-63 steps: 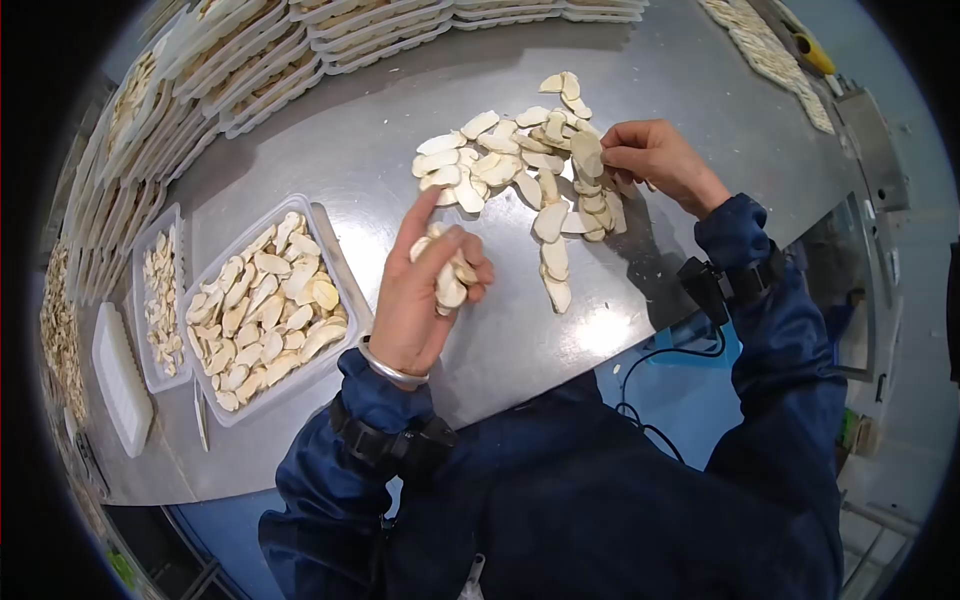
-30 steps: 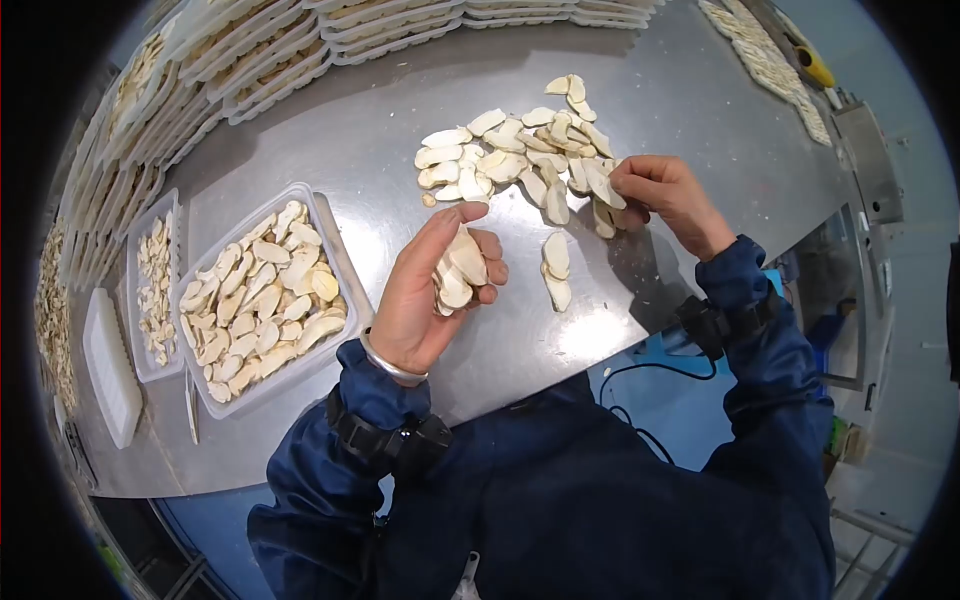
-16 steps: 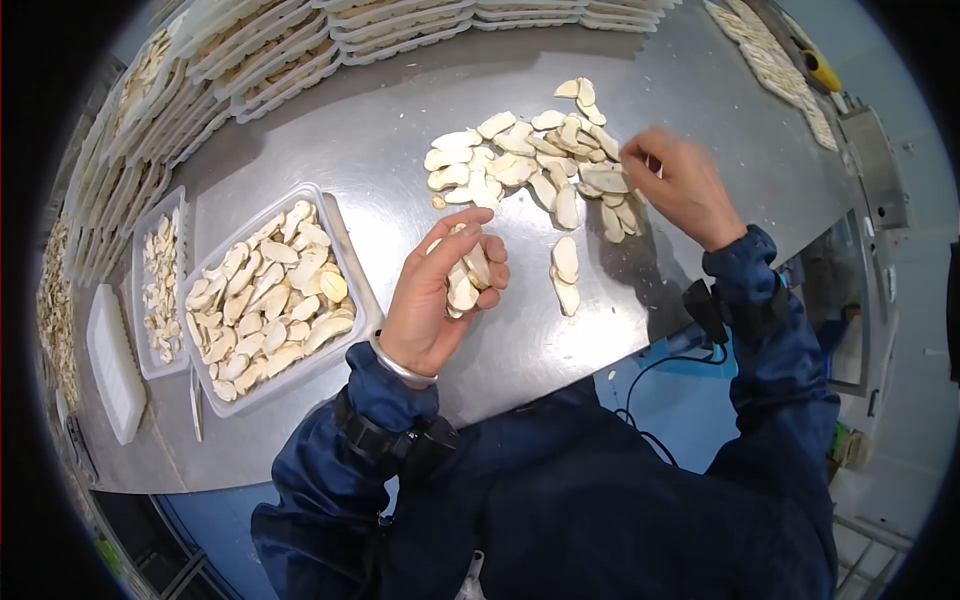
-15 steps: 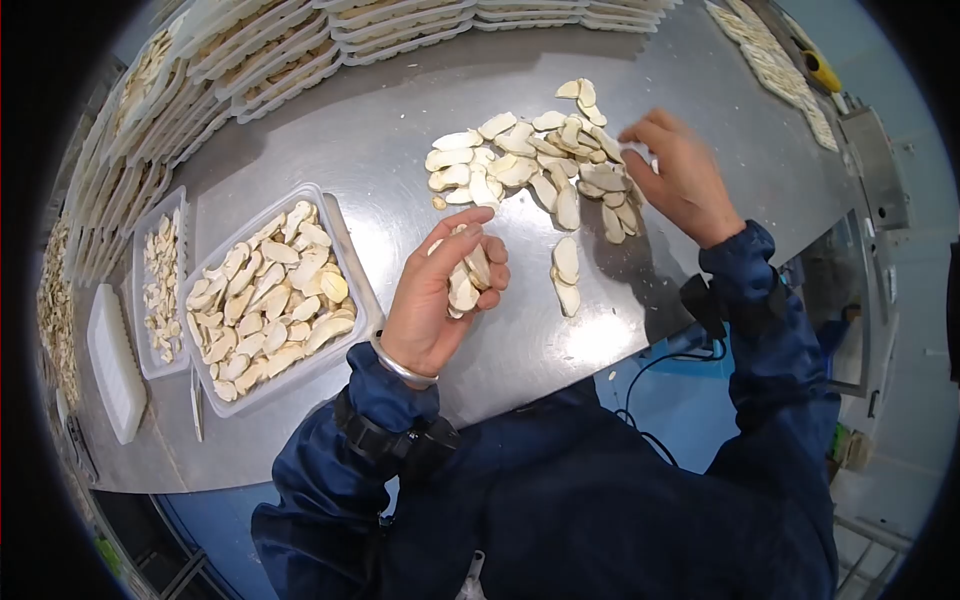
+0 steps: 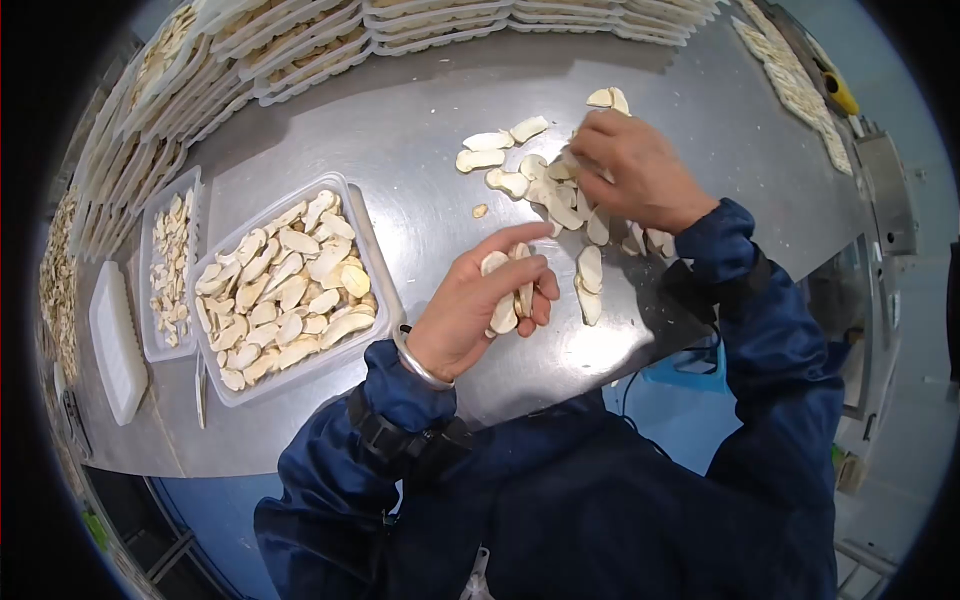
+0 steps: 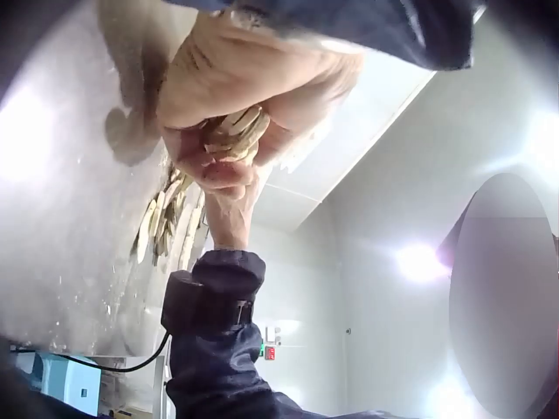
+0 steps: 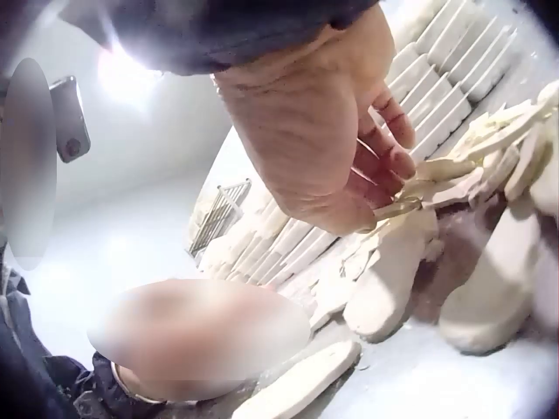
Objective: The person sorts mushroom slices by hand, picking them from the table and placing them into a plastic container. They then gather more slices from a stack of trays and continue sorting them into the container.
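In the head view, my left hand (image 5: 485,300) holds a small bunch of pale mushroom slices (image 5: 502,318), its fingers curled round them and the index finger stretched out. The left wrist view shows the slices' edges (image 6: 240,135) stacked between palm and fingers. My right hand (image 5: 640,170) is over the loose pile of mushroom slices (image 5: 565,205) on the steel table (image 5: 420,95). In the right wrist view, its thumb and bent fingers pinch the edge of a slice (image 7: 397,209). The hand hides part of the pile. Two overlapping slices (image 5: 590,285) lie nearer the front edge.
A clear tub (image 5: 375,325) of larger slices stands to the left, beside a narrower tray (image 5: 150,335) of small pieces and a white lid (image 5: 118,350). Tweezers (image 5: 201,395) lie by the tub. Stacked filled trays (image 5: 440,25) line the back; a yellow-handled tool (image 5: 840,95) is far right.
My right hand has moved from the pile's right side leftward across it. Several slices at the pile's left have shifted or gone. My left hand still holds its bunch, closer to the pile.
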A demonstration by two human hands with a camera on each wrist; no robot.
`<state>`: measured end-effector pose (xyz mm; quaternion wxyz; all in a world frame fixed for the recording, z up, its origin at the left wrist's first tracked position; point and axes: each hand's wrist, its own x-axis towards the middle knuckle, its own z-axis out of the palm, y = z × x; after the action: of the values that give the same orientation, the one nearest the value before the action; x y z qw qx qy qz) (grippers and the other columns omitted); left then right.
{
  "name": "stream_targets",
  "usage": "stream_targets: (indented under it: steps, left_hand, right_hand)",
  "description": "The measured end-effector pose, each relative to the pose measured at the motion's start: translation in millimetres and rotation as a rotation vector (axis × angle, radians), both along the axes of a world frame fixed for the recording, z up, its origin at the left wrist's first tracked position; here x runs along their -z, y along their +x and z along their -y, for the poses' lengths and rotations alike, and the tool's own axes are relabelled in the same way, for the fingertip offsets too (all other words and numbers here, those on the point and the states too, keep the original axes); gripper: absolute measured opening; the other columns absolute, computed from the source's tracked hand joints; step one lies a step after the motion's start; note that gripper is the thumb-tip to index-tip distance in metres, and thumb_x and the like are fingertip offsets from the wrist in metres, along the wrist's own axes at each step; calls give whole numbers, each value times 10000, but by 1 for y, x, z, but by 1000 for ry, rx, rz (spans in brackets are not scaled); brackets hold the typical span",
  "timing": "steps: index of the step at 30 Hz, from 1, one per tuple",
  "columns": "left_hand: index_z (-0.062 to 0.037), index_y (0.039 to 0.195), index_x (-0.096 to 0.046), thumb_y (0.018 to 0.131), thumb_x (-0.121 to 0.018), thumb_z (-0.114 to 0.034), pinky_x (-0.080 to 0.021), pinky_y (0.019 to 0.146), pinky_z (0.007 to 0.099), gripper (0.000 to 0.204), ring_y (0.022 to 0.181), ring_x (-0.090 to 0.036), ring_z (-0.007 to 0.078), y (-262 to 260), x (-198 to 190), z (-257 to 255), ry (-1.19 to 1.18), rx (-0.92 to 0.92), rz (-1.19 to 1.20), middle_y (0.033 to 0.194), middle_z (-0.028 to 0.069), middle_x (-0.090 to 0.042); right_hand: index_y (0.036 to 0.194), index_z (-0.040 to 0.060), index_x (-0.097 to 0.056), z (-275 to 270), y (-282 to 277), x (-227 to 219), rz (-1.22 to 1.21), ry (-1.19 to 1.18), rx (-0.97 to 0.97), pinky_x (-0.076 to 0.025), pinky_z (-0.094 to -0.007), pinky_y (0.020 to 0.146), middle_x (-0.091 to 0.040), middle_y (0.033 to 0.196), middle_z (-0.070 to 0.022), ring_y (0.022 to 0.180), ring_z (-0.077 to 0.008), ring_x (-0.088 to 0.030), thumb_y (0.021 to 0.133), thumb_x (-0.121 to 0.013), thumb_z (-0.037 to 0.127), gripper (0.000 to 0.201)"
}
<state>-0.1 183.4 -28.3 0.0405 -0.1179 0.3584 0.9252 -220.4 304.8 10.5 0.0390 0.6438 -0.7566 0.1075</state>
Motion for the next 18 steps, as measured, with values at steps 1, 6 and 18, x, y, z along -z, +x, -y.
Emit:
stream_targets:
  steps: [1,6,18]
  left_hand:
    - [-10,1357,-452,965,-551,-129,-453,538,247,421,681,-615,139,0,0,0,-6,37,6,826,86,-621]
    - [17,1308,-467,982,-508,-154,-427,501,229,370,635,-563,124,-1,-1,-2,-79,31,34,806,99,-595]
    - [-1,1451,-314,976,-537,-153,-430,519,254,547,658,-590,148,-1,1,0,-52,240,-5,839,108,-619]
  right_hand:
    - [942,-10,-621,-8,-6,-2,69,-25,31,-477,-391,744,-605,924,-113,839,-283,-589,814,-651,132,193]
    - [895,-1,-657,-43,-30,-26,212,21,371,-480,-420,711,-631,906,-143,767,-319,-605,786,-600,235,266]
    - [999,-1,-666,-78,-37,-20,-47,294,532,-482,-426,666,-651,740,-176,700,-349,-624,824,-554,149,256]
